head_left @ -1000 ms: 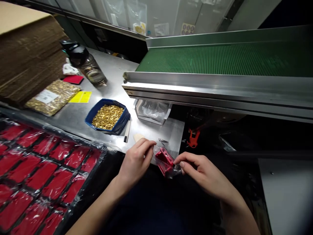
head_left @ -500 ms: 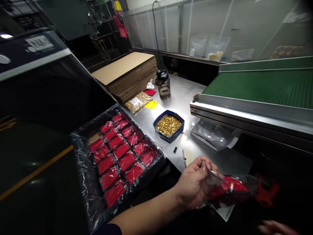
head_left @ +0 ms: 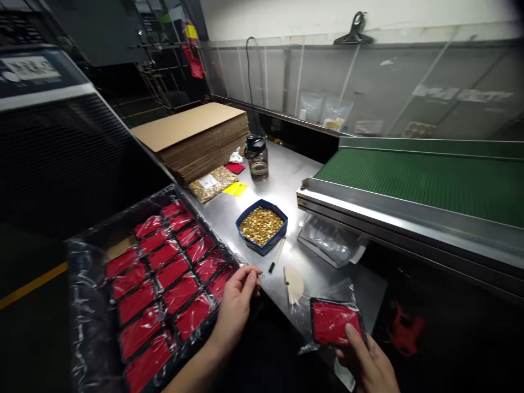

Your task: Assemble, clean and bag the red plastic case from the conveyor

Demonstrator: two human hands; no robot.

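My right hand [head_left: 370, 357] grips a flat red item with a black edge [head_left: 333, 322] in a clear plastic bag, thumb on top, over the front edge of the metal table. My left hand [head_left: 237, 300] is beside the right edge of a black plastic-lined tray [head_left: 92, 305]. Its thumb and fingers are pinched together, and whatever may lie between them is too small to see. Rows of bagged red pieces [head_left: 176, 270] fill much of the tray. Ahead of my hands are a round cream-coloured disc [head_left: 295, 281] and a pen-like stick [head_left: 277, 255].
A blue container [head_left: 262, 251] holds small gold pieces. Behind it stand a water bottle [head_left: 258, 161] and a cardboard stack [head_left: 196, 134]. A green conveyor [head_left: 409, 177] rises at the right, with clear plastic bags [head_left: 333, 240] beneath its end. An orange-red object [head_left: 407, 330] lies below.
My left hand has let go of the bagged red item and moved left toward the tray. My right hand now holds that item. The view has shifted to the right.
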